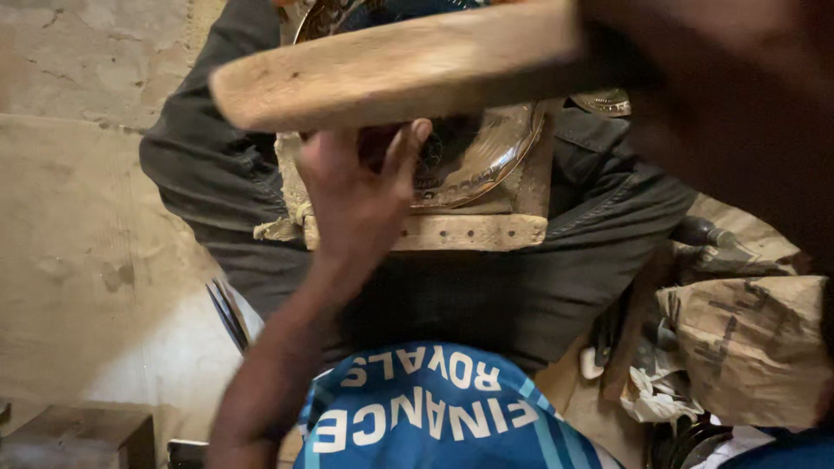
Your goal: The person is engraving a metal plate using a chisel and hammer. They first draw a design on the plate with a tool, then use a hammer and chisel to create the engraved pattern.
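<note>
Wooden mallet over an engraved metal plate

My left hand [356, 187] presses spread fingers on the metal plate [473, 156] lying on a wooden block [452, 230] across my lap; my blurred right hand [695, 69] grips the wooden mallet [391, 69] above.

crumpled brown paper bag [754, 347] on rt, dark wood block [78, 434] btm left, concrete floor [78, 260].

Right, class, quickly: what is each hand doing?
Left hand: fingers curled on the embossed metal plate, grip unclear.
Right hand: blurred, seemingly closed on the wooden mallet.
</note>
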Available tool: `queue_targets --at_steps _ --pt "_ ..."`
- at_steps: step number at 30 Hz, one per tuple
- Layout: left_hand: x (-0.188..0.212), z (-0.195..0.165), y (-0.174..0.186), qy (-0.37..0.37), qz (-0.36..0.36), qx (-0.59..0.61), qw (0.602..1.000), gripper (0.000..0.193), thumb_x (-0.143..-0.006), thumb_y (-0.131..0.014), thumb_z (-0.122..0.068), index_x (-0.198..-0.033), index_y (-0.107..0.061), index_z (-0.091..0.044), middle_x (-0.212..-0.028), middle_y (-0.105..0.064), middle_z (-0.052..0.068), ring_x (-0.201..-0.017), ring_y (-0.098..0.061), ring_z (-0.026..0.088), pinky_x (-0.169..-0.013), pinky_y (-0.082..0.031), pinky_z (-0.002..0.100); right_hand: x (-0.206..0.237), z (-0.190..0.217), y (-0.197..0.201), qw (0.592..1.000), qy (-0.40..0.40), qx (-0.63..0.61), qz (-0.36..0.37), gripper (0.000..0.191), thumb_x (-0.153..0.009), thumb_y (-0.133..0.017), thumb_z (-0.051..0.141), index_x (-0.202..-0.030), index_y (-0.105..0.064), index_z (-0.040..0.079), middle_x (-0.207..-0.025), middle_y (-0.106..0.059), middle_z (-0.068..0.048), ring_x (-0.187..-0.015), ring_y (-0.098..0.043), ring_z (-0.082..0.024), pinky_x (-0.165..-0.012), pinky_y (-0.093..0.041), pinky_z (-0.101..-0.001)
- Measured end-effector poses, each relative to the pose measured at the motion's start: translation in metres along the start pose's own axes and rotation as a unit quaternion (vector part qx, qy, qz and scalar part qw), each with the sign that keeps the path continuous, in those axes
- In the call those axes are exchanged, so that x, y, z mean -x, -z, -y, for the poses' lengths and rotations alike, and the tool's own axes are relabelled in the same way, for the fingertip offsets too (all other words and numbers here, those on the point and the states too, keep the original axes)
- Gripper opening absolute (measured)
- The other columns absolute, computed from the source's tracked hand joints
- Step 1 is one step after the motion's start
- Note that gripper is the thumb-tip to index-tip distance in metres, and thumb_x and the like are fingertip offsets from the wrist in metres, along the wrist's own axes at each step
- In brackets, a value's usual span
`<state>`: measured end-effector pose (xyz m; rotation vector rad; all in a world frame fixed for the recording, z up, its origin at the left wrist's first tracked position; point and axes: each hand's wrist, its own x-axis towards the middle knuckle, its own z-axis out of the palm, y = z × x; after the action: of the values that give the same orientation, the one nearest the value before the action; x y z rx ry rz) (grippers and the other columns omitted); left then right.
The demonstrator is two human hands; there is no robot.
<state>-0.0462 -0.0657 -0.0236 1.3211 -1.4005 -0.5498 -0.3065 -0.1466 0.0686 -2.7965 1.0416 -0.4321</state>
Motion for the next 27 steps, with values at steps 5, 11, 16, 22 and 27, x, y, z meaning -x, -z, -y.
queue_targets --at_steps 5,11,16,22,27 --pt "-0.043 0.006 0.022 -0.136 0.208 0.001 0.969 0.054 -0.098 -0.073 0.006 -0.144 -0.048 -0.007 -0.113 -0.073 0.014 -0.101 -0.077 0.024 -0.086 -0.065 0.033 0.025 -0.005 -0.001 0.998 -0.027 -0.018 -0.049 0.033 -0.107 -0.076 -0.002 -0.132 -0.056 -0.008 -0.105 -0.07 -0.022 -0.092 -0.073 -0.027 -0.079 -0.058 -0.0343" --pt "-0.058 -0.005 0.023 -0.186 0.266 -0.068 0.943 0.056 -0.097 -0.067 0.012 -0.145 -0.049 -0.009 -0.112 -0.072 0.015 -0.103 -0.075 0.031 -0.087 -0.062 0.042 0.06 -0.022 -0.04 0.968 -0.134 -0.156 -0.144 0.033 -0.108 -0.082 0.011 -0.124 -0.055 0.001 -0.098 -0.065 -0.017 -0.085 -0.068 -0.023 -0.075 -0.055 -0.0322" --pt "-0.06 -0.004 0.02 -0.177 0.286 -0.068 0.939 0.065 -0.092 -0.058 0.019 -0.148 -0.05 -0.013 -0.114 -0.073 0.014 -0.097 -0.076 0.026 -0.086 -0.066 0.036 0.086 -0.022 -0.044 0.986 -0.132 -0.01 -0.099 0.038 -0.101 -0.082 0.007 -0.123 -0.053 0.001 -0.096 -0.066 -0.013 -0.082 -0.069 -0.022 -0.072 -0.056 -0.0327" --pt "-0.078 -0.011 0.007 -0.176 0.401 -0.106 0.893 0.054 -0.096 -0.059 0.007 -0.141 -0.059 -0.022 -0.098 -0.079 0.007 -0.072 -0.075 0.016 -0.062 -0.064 0.032 0.115 0.006 -0.07 0.955 -0.243 -0.095 -0.142 0.041 -0.1 -0.079 0.012 -0.13 -0.053 0.003 -0.099 -0.063 -0.007 -0.085 -0.065 -0.016 -0.078 -0.055 -0.0285" --pt "-0.096 -0.024 0.005 -0.135 0.552 -0.234 0.789 0.06 -0.101 -0.051 0.005 -0.145 -0.061 -0.034 -0.074 -0.076 0.003 -0.056 -0.07 0.012 -0.046 -0.055 0.034 0.147 0.02 -0.121 0.95 -0.232 -0.117 -0.171 0.039 -0.094 -0.08 0.008 -0.122 -0.054 0.0 -0.104 -0.063 -0.014 -0.093 -0.065 -0.025 -0.085 -0.054 -0.0371"
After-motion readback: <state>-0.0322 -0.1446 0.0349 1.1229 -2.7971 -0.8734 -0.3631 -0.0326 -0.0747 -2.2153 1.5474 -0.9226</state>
